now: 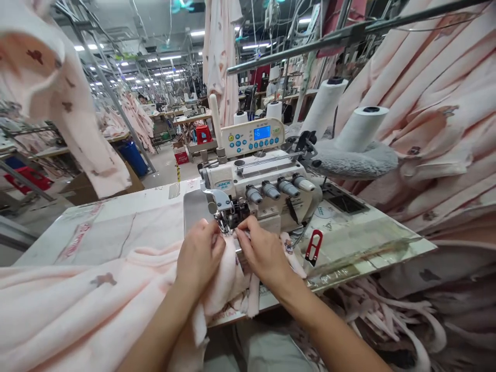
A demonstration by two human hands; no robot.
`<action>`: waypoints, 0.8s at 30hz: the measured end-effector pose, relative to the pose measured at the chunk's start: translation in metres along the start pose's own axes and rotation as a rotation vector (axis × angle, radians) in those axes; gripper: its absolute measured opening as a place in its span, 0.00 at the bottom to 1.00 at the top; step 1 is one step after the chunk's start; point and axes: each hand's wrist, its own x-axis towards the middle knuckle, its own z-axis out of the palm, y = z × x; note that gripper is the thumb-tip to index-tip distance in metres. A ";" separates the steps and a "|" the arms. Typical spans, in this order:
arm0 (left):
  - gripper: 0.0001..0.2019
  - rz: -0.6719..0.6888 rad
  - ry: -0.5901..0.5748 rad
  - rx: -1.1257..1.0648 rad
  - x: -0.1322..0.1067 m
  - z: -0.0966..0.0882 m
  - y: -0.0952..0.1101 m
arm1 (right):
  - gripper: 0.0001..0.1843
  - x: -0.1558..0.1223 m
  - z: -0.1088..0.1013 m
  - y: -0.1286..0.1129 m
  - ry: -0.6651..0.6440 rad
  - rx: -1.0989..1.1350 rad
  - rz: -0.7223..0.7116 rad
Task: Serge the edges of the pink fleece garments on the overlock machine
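1. Head view, centre. A pale pink plush cloth with brown printed motifs is draped over the left and front parts of a white worktable; its gathered edge is brought up to the stitching area of a white sewing machine lettered "JACK".
2. Head view, left hand. The fingers are curled, and the cloth is pinched between thumb and forefinger, just beside the small metal presser foot.
3. Head view, right hand. Thumb and forefinger are pressed together at the cloth's edge, on the other side of the presser foot; whether cloth or thread is gripped cannot be told.
4. Head view, machine. Four grey-to-white tension knobs are set in a row along the front; above them a cream control panel with a blue display is mounted.
5. Head view, right. Red-handled thread snips are laid on the tabletop, near a printed pink scrap. Large white thread cones are stood behind on a grey furry base.
6. Head view, surroundings. Printed pink garment pieces are hung at the right; narrow pink strips are heaped below the table edge.
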 end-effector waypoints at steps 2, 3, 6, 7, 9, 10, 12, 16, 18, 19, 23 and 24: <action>0.07 0.011 0.005 0.013 -0.001 -0.001 -0.001 | 0.10 -0.007 0.001 -0.001 0.044 -0.025 -0.007; 0.08 0.024 0.006 0.004 -0.002 -0.002 -0.002 | 0.11 -0.013 0.001 -0.001 0.080 -0.040 -0.020; 0.12 0.063 -0.008 -0.031 -0.002 -0.008 -0.008 | 0.10 -0.036 0.000 -0.001 0.296 -0.077 -0.091; 0.13 0.066 -0.019 -0.051 -0.002 -0.010 -0.010 | 0.10 -0.044 0.001 -0.001 0.341 -0.043 -0.093; 0.12 0.052 -0.042 -0.128 0.000 -0.013 -0.014 | 0.10 -0.054 0.007 -0.001 0.241 0.203 0.025; 0.11 0.038 -0.051 -0.183 0.001 -0.014 -0.016 | 0.15 -0.056 0.011 -0.002 0.105 0.378 0.123; 0.11 0.002 -0.063 -0.281 0.002 -0.013 -0.018 | 0.26 -0.056 0.021 -0.005 -0.155 0.682 0.299; 0.12 -0.045 -0.026 -0.300 0.002 -0.009 -0.018 | 0.26 -0.047 0.027 -0.013 -0.137 0.862 0.433; 0.12 -0.056 0.001 -0.268 0.003 -0.007 -0.016 | 0.23 -0.045 0.024 -0.013 -0.061 0.876 0.474; 0.12 -0.059 0.012 -0.251 0.004 -0.006 -0.016 | 0.23 -0.044 0.023 -0.012 -0.047 0.883 0.485; 0.10 -0.055 0.040 -0.202 0.012 -0.004 -0.016 | 0.24 -0.043 0.022 -0.004 -0.085 0.953 0.502; 0.10 -0.041 0.058 -0.178 0.011 -0.004 -0.016 | 0.24 -0.043 0.023 -0.003 -0.099 0.974 0.506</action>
